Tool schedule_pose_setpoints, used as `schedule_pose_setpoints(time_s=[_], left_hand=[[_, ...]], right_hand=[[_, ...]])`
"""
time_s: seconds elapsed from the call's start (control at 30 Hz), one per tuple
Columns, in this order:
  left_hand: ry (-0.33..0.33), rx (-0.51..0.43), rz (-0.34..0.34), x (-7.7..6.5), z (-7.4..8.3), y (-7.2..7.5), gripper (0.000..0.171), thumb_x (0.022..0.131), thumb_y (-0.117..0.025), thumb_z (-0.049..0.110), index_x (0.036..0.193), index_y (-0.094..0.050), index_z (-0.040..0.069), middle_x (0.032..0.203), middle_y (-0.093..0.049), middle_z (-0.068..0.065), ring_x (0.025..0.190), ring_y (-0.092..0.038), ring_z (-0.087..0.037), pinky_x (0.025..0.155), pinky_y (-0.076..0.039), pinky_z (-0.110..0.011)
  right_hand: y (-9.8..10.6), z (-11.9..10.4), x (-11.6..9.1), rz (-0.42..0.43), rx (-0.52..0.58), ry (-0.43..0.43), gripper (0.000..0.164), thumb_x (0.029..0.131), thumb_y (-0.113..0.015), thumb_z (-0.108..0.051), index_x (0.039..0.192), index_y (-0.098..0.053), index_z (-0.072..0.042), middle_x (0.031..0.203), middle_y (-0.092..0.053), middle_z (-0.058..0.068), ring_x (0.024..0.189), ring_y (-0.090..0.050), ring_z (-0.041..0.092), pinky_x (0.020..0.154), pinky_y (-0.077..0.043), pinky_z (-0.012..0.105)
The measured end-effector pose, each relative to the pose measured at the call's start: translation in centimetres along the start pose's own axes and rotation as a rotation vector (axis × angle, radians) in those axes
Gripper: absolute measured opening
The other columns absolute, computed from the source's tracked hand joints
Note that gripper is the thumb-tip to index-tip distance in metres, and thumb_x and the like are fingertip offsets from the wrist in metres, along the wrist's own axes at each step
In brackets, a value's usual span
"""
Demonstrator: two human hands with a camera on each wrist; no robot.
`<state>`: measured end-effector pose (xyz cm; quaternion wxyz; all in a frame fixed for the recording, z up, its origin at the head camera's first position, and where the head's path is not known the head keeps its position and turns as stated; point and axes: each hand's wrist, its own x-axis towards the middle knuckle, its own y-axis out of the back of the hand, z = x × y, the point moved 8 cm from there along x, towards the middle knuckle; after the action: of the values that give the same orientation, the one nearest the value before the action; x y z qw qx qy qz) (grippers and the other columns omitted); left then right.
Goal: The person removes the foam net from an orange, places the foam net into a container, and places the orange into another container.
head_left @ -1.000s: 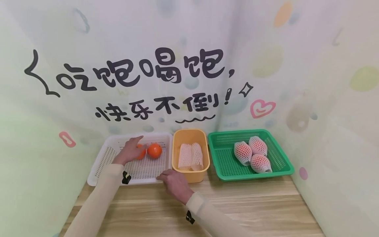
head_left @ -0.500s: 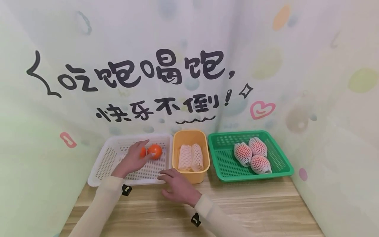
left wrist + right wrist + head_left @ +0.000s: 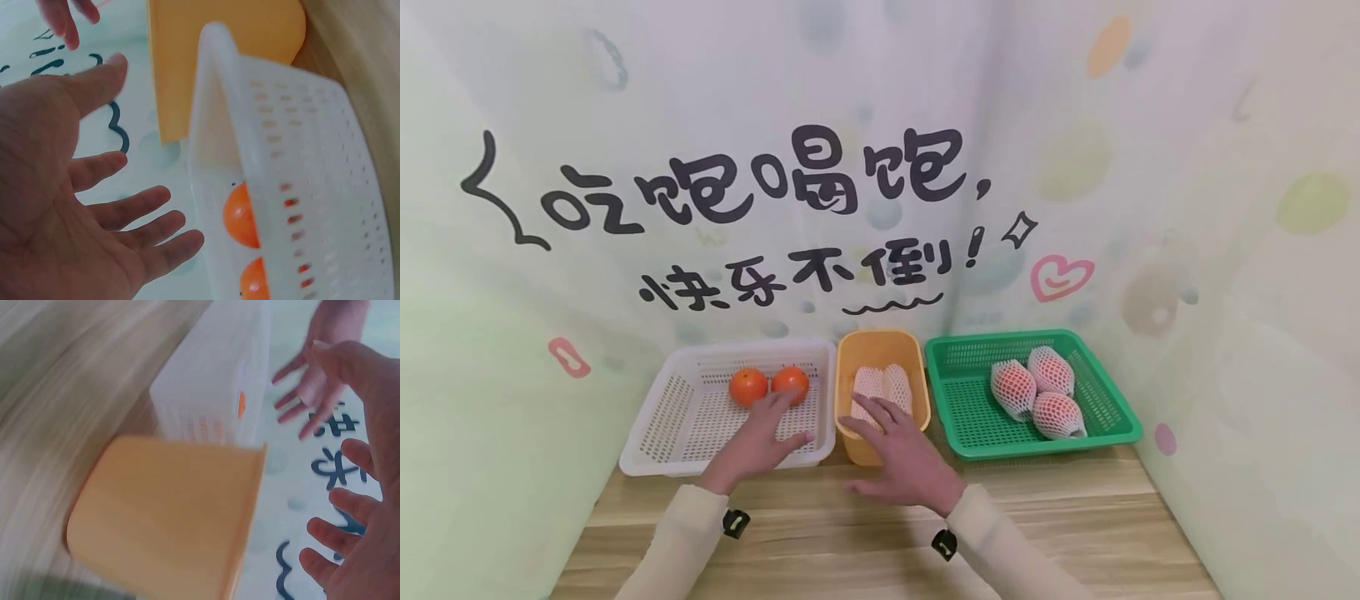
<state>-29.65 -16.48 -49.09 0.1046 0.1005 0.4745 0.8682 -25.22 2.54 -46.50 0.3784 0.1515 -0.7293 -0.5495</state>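
Note:
My left hand [image 3: 754,443] hovers over the front of the white basket [image 3: 658,417], fingers spread, holding nothing. Two round, glossy orange-red fruits, one on the left [image 3: 748,387] and one on the right [image 3: 790,383], lie side by side in that basket. In the left wrist view the empty palm [image 3: 94,206] faces the basket's side. My right hand [image 3: 910,462] is held above the front of the yellow bin [image 3: 880,339], its fingers apart and nothing in them. White foam net sleeves [image 3: 898,387] lie inside the bin, partly hidden by that hand.
At the right stands a green basket [image 3: 958,412] with three net-wrapped fruits [image 3: 1015,387]. All three containers stand in a row at the back of the wooden table [image 3: 820,533], against a printed curtain [image 3: 880,100].
My left hand has come off the fruits and drawn back toward the front, to the right. My right hand has left the white basket's front rim and moved right, its fingers spreading.

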Motion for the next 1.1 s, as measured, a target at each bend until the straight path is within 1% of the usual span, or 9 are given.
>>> schedule_pose_setpoints(time_s=[0.17,0.3,0.4,0.53,0.63,0.7,0.77,0.93,1.1], left_hand=[[-0.013,-0.014,-0.036,-0.7,0.7,-1.7,0.074,0.08,-0.073,0.036,0.143,-0.039,0.017,0.145,-0.037,-0.016,0.132,-0.036,-0.037,0.104,-0.035,-0.057],[-0.009,0.017,-0.057,-1.2,0.9,-2.6,0.065,0.079,-0.073,0.037,0.135,-0.049,0.015,0.131,-0.051,-0.014,0.121,-0.048,-0.032,0.1,-0.042,-0.051],[-0.005,0.046,-0.082,-1.4,1.0,-3.3,0.055,0.079,-0.072,0.036,0.128,-0.057,0.015,0.119,-0.057,-0.009,0.109,-0.055,-0.026,0.093,-0.047,-0.045],[-0.016,0.054,-0.095,-1.4,1.2,-4.0,0.037,0.082,-0.071,0.027,0.115,-0.065,0.013,0.107,-0.064,-0.006,0.098,-0.06,-0.023,0.086,-0.05,-0.042],[-0.015,0.043,-0.079,-1.3,1.3,-4.2,0.028,0.082,-0.071,0.021,0.108,-0.069,0.012,0.106,-0.068,-0.005,0.102,-0.062,-0.025,0.088,-0.05,-0.042],[-0.014,0.039,-0.066,-1.2,1.3,-4.2,0.025,0.081,-0.071,0.02,0.105,-0.07,0.011,0.106,-0.069,-0.005,0.104,-0.062,-0.025,0.09,-0.05,-0.042],[-0.018,0.037,-0.051,-1.1,1.4,-4.3,0.024,0.08,-0.072,0.019,0.102,-0.071,0.01,0.105,-0.07,-0.005,0.105,-0.062,-0.025,0.09,-0.05,-0.042],[-0.038,0.05,-0.008,-1.0,1.6,-4.7,0.02,0.079,-0.072,0.017,0.098,-0.071,0.012,0.096,-0.071,-0.001,0.09,-0.065,-0.018,0.08,-0.054,-0.037],[-0.077,0.101,0.051,-1.0,1.7,-4.5,0.011,0.077,-0.074,0.013,0.086,-0.069,0.015,0.083,-0.068,0.004,0.073,-0.06,-0.011,0.065,-0.051,-0.032]], right_hand=[[0.7,2.5,-0.9,-0.018,-0.005,-0.056,0.095,0.066,-0.067,-0.069,0.145,-0.033,-0.029,0.156,-0.02,0.004,0.135,-0.031,0.031,0.103,-0.037,0.052],[1.3,4.1,-1.3,-0.014,0.012,-0.089,0.098,0.066,-0.067,-0.071,0.146,-0.032,-0.027,0.156,-0.018,0.004,0.136,-0.029,0.031,0.105,-0.034,0.053],[1.9,5.3,-1.5,-0.012,0.028,-0.12,0.098,0.065,-0.068,-0.07,0.145,-0.032,-0.026,0.157,-0.016,0.003,0.136,-0.028,0.032,0.106,-0.032,0.053],[2.8,7.6,-1.7,-0.023,0.032,-0.185,0.098,0.066,-0.068,-0.069,0.146,-0.03,-0.028,0.157,-0.013,0.0,0.136,-0.027,0.031,0.106,-0.034,0.052],[3.7,9.6,-1.9,-0.026,0.02,-0.233,0.097,0.067,-0.065,-0.072,0.146,-0.028,-0.031,0.157,-0.013,-0.001,0.136,-0.027,0.031,0.104,-0.036,0.053],[4.1,11.1,-1.9,-0.026,0.014,-0.258,0.095,0.068,-0.062,-0.073,0.146,-0.029,-0.03,0.157,-0.014,0.001,0.135,-0.027,0.032,0.101,-0.038,0.055],[4.3,12.8,-2.1,-0.034,0.016,-0.295,0.095,0.068,-0.064,-0.072,0.146,-0.029,-0.03,0.157,-0.013,-0.001,0.136,-0.025,0.033,0.099,-0.039,0.057],[4.3,16.9,-2.9,-0.082,-0.001,-0.382,0.095,0.069,-0.068,-0.067,0.147,-0.029,-0.029,0.157,-0.014,0.003,0.136,-0.025,0.038,0.095,-0.04,0.062],[3.6,20.2,-3.5,-0.156,-0.033,-0.443,0.096,0.069,-0.065,-0.07,0.146,-0.03,-0.024,0.156,-0.017,0.01,0.135,-0.026,0.042,0.095,-0.038,0.064]])
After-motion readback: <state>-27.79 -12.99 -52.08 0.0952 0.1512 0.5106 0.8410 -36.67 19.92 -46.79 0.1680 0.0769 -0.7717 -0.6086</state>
